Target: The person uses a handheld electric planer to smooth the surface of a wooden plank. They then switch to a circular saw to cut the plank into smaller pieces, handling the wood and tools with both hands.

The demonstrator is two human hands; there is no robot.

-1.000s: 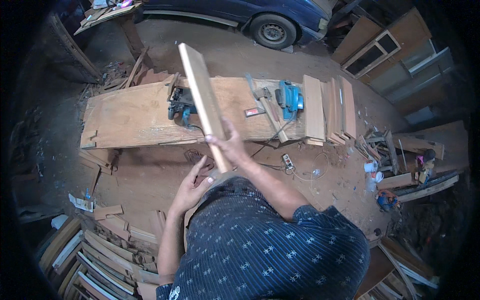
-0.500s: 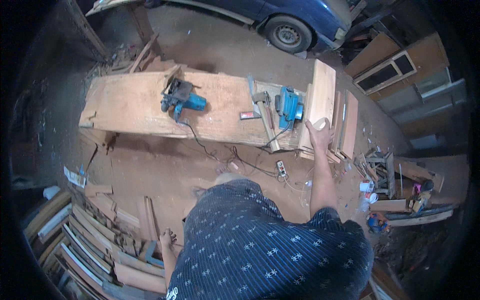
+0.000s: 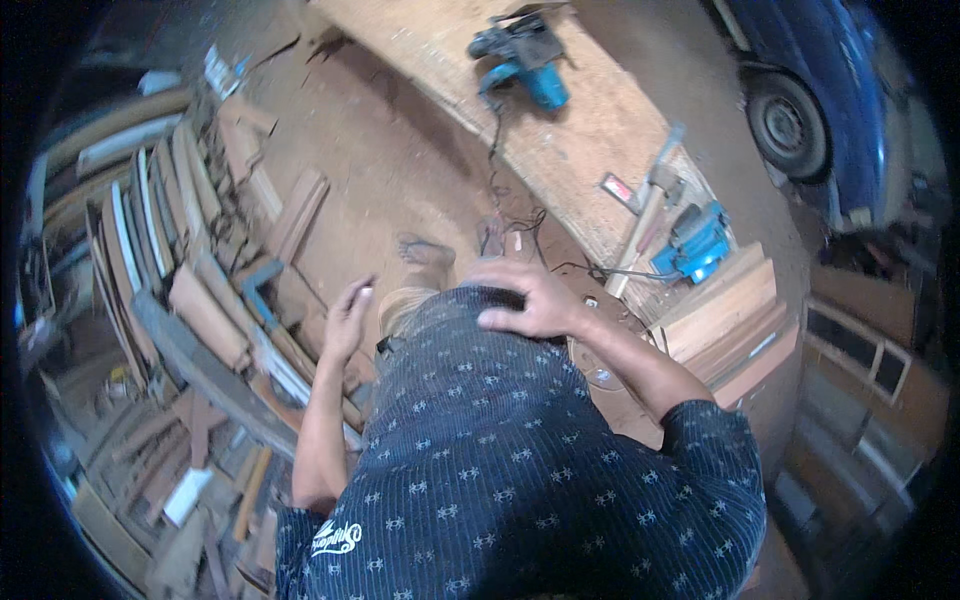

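My left hand (image 3: 345, 320) hangs in the air beside my waist, fingers slightly bent, with nothing visible in it; the piled timber at the left is behind it. My right hand (image 3: 525, 300) rests open over the front of my dark patterned shirt (image 3: 540, 480), its thumb and fingers apart. Beyond it, the plywood bench (image 3: 570, 160) carries a teal circular saw (image 3: 540, 85), a teal electric planer (image 3: 700, 240), a hammer (image 3: 650, 200) and a small red-and-black packet (image 3: 615, 188). A stack of planed boards (image 3: 730, 320) lies at the bench's right end.
Cut planks and offcuts (image 3: 200, 320) fill the left side. Cables (image 3: 540, 240) trail over the floor by my bare feet (image 3: 425, 250). A blue car (image 3: 850, 100) stands beyond the bench, and old panels with a framed window (image 3: 880, 370) lean at the far right.
The board my right hand carried was laid on the right-end stack and is released. My right hand has drawn back to my body, my left has risen, and the view has turned leftward.
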